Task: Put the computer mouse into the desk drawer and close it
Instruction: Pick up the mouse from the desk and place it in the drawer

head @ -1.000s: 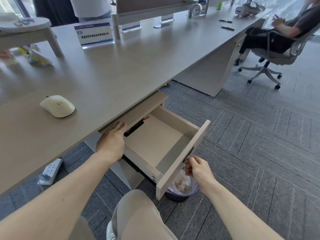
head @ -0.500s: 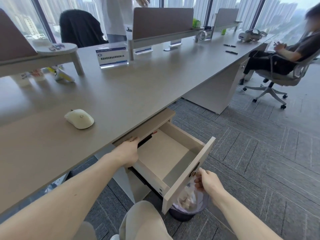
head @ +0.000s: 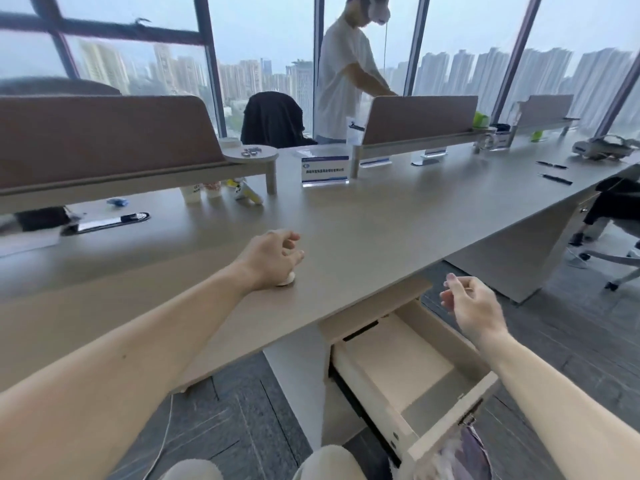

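Observation:
My left hand (head: 273,258) lies over the white computer mouse (head: 286,279) on the long grey desk (head: 381,223), fingers curled round it; only a pale edge of the mouse shows under the palm. The desk drawer (head: 446,427) below the desk edge stands pulled out, and its pale wooden inside holds nothing. My right hand (head: 467,303) hovers in the air above the drawer's far end with loosely curled fingers and nothing in it.
A blue sign holder (head: 324,171) and brown divider panels (head: 104,136) stand at the back of the desk. A person in a white shirt (head: 343,81) stands behind it. A bin with a plastic liner (head: 464,455) sits under the drawer front. Another person's office chair (head: 620,258) is at right.
My left hand left the drawer's side and moved up onto the mouse. My right hand let go of the drawer front and rose. The view tilted upward.

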A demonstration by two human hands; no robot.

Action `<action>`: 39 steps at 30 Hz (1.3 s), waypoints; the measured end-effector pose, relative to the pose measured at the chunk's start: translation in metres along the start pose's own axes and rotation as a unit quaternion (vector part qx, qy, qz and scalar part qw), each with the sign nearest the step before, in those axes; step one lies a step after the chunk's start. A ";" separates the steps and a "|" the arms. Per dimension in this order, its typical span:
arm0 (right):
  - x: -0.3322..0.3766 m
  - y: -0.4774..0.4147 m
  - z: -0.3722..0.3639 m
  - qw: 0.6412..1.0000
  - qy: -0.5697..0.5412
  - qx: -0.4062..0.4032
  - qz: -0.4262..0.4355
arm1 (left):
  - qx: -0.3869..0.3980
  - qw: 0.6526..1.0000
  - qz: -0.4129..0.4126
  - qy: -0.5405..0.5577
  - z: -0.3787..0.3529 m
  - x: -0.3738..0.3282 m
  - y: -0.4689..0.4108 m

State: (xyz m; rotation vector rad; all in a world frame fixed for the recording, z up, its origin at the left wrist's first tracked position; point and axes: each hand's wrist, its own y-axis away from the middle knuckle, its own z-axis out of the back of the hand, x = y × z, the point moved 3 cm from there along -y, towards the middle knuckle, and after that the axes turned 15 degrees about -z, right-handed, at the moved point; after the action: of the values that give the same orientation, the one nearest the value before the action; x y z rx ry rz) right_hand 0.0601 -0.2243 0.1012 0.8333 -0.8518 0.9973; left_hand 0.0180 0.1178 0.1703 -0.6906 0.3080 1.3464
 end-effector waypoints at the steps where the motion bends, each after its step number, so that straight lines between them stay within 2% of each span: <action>1: 0.012 0.001 -0.013 1.000 -0.003 0.011 0.013 | -0.007 1.000 0.013 -0.002 0.010 0.010 0.005; 9: 0.088 0.015 -0.145 0.985 0.017 0.142 0.097 | -0.048 0.990 0.134 -0.004 0.076 0.101 0.049; 14: 0.104 0.038 -0.219 0.964 0.106 0.191 0.152 | -0.038 0.980 0.196 -0.006 0.080 0.154 0.077; 19: 0.108 0.052 -0.267 0.922 0.219 0.201 0.248 | 0.041 0.958 0.238 -0.156 0.072 0.194 0.092; 23: 0.111 0.052 -0.290 0.882 0.302 0.179 0.315 | 0.043 0.955 0.225 -0.191 0.048 0.197 0.096; 26: 0.111 0.048 -0.304 0.862 0.341 0.182 0.329 | 0.048 0.951 0.220 -0.212 0.032 0.196 0.094; 34: 0.102 0.034 -0.318 0.840 0.358 0.159 0.376 | 0.028 0.940 0.220 -0.261 0.022 0.197 0.093; 39: 0.099 0.033 -0.319 0.843 0.343 0.135 0.391 | 0.012 0.940 0.214 -0.265 0.020 0.197 0.092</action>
State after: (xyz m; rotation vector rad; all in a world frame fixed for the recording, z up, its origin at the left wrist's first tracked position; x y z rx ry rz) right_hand 0.1261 0.1019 0.0603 0.2614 -0.3996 2.0240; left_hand -0.0304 0.2910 0.0463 -0.2195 0.0356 1.8815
